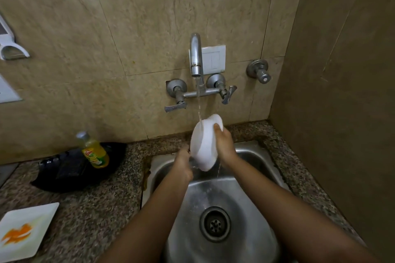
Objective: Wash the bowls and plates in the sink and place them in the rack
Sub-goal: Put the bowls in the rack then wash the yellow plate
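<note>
While water runs — hands (224, 145) grip bowl (204, 145).

A speckled granite counter (102, 205) runs along a tiled wall, with a steel sink (252, 188) set into it on the right. On the counter's left side sit a black tray (64, 175), a yellow dish soap bottle (94, 151) standing on the tray, and nearer, a white square plate (38, 220) smeared with orange.
</note>
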